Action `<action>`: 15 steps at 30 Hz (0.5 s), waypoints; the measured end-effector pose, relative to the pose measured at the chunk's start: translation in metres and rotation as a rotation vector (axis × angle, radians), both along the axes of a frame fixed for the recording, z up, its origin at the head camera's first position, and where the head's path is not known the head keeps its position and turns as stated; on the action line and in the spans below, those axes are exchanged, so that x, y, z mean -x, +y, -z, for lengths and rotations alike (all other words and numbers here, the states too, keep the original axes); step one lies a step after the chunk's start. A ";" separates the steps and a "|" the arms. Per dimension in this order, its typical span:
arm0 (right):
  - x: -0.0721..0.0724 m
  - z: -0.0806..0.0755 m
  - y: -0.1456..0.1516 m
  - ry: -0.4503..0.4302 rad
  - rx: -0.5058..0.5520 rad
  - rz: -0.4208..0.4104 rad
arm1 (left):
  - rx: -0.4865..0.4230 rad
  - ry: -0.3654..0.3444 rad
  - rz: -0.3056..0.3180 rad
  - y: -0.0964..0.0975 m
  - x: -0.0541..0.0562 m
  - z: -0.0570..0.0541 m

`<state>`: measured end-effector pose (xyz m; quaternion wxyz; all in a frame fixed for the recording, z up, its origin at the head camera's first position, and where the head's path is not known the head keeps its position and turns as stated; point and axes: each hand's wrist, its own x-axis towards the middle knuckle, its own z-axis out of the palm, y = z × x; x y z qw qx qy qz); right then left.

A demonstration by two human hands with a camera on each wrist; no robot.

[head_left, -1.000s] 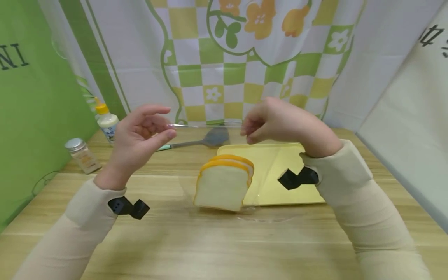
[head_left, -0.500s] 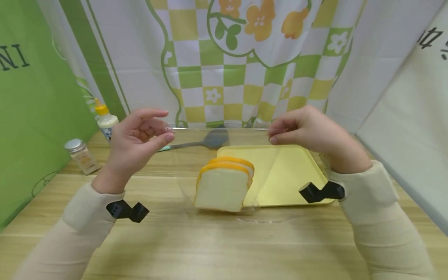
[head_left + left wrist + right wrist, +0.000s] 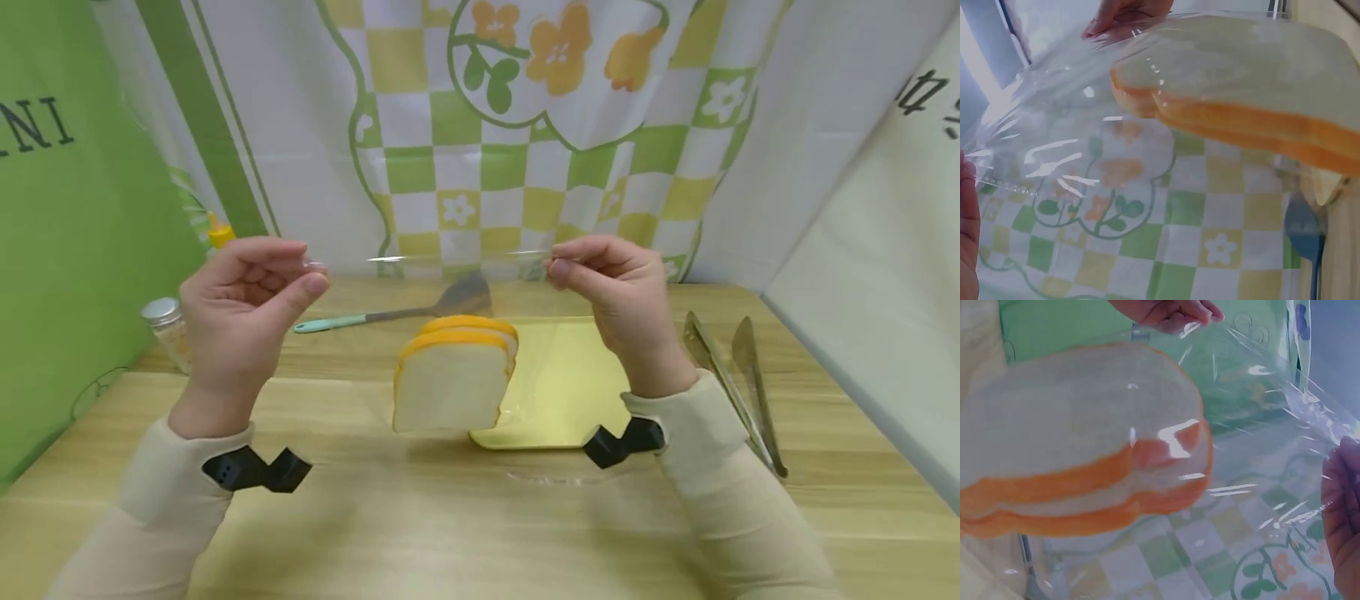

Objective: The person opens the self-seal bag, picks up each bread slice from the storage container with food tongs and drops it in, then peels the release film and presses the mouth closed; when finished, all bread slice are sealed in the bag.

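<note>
My left hand (image 3: pixel 243 321) pinches one top corner of a clear plastic bag (image 3: pixel 1241 431) between thumb and fingers. At the opposite corner, my right hand (image 3: pixel 615 304) pinches the same rim, and the rim stretches between them. Two bread slices (image 3: pixel 450 383) with orange crusts lie one behind the other inside the bag. In the head view the bag hangs in front of a yellow tray (image 3: pixel 551 383), overlapping its left side. The left wrist view shows the bread (image 3: pixel 1241 75) through the shiny film, with the right hand (image 3: pixel 1132 12) at the top.
Behind the bag lies a spatula (image 3: pixel 465 293) with a mint handle. Metal tongs (image 3: pixel 723 375) rest at the right. A lidded jar (image 3: pixel 167 329) and a yellow-capped bottle (image 3: pixel 219 232) stand at the left. A clear strip (image 3: pixel 555 479) lies on the wooden table (image 3: pixel 375 533).
The right hand went left along the rim, then pinched its corner; the left hand moved left. Bag and bread rose and shifted left. The tongs came into view.
</note>
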<state>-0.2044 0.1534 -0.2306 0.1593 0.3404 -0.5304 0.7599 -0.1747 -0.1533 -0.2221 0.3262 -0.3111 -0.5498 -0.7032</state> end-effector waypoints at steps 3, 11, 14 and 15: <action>-0.001 0.003 -0.017 0.050 0.009 -0.007 | -0.078 0.038 0.018 -0.011 -0.004 -0.002; 0.027 0.032 -0.053 -0.122 -0.090 -0.029 | -0.174 -0.168 -0.026 -0.046 0.017 0.018; 0.044 0.049 -0.065 -0.225 -0.151 -0.008 | -0.178 -0.319 -0.086 -0.056 0.035 0.039; 0.050 0.054 -0.068 -0.250 -0.170 0.007 | -0.173 -0.351 -0.109 -0.058 0.042 0.046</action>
